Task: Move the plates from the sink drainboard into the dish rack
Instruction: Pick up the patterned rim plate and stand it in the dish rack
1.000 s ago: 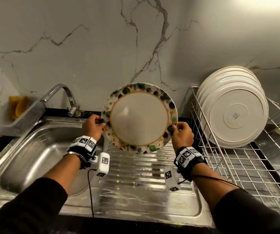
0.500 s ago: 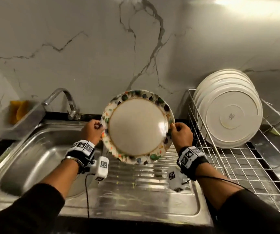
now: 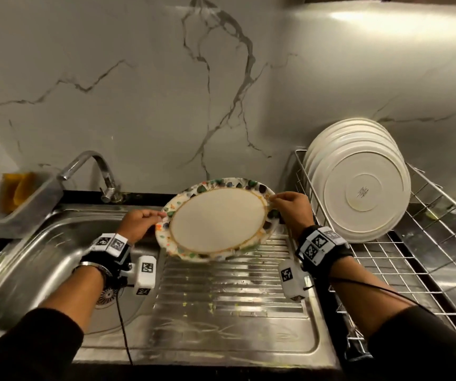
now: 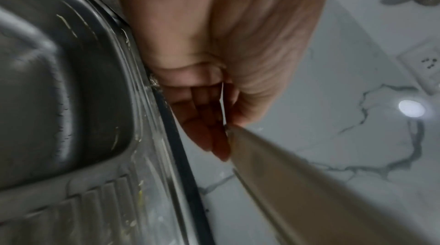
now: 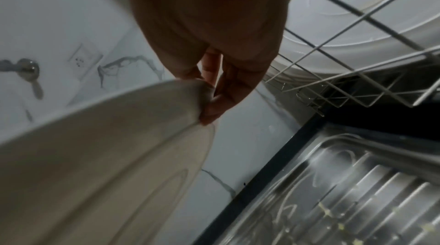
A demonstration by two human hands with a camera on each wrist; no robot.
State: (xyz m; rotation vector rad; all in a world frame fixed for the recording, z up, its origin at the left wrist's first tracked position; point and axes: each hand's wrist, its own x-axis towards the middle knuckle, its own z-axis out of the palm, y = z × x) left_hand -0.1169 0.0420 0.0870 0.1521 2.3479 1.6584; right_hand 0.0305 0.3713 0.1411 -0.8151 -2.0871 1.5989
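Here both hands, left hand and right hand, pinch the patterned plate rim.

Black sleeves, black wristbands with 2 white marker-tagged camera blocks, thin black cables.

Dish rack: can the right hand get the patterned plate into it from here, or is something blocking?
Probably yes. The right hand grips the patterned plate right beside the dish rack, whose near wires are bare in front of the white plates. The left hand must let go.
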